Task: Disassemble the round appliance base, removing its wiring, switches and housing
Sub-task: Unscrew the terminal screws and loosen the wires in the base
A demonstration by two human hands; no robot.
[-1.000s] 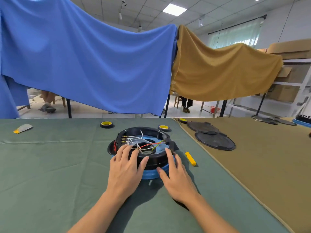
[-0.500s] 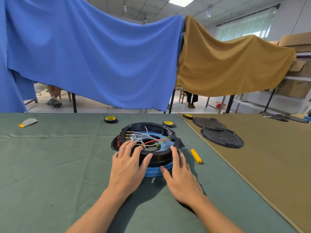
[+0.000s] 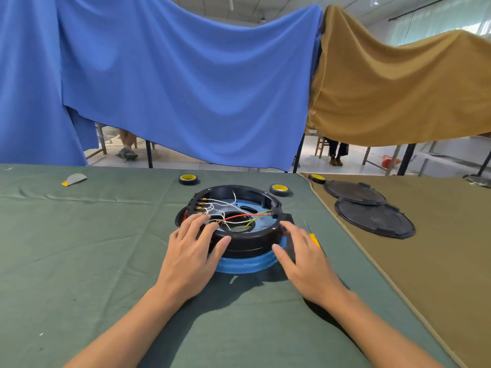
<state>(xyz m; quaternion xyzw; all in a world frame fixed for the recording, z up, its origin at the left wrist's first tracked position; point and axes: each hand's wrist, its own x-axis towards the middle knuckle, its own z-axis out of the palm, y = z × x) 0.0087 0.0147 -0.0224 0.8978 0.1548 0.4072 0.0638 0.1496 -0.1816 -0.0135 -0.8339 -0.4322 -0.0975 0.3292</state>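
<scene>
Two hands, fingers (image 3: 198, 224) slack: left hand (image 3: 190, 257) on round base (image 3: 247, 240) rim, right hand (image 3: 305, 258) blurred, screwdriver (image 3: 314, 239) half behind.

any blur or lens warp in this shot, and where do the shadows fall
Head view: wide-angle warp bows the blue cloth; the right hand looks slightly motion-smeared, the left hand sharp; soft shadows lie on the green cover under both forearms.
</scene>
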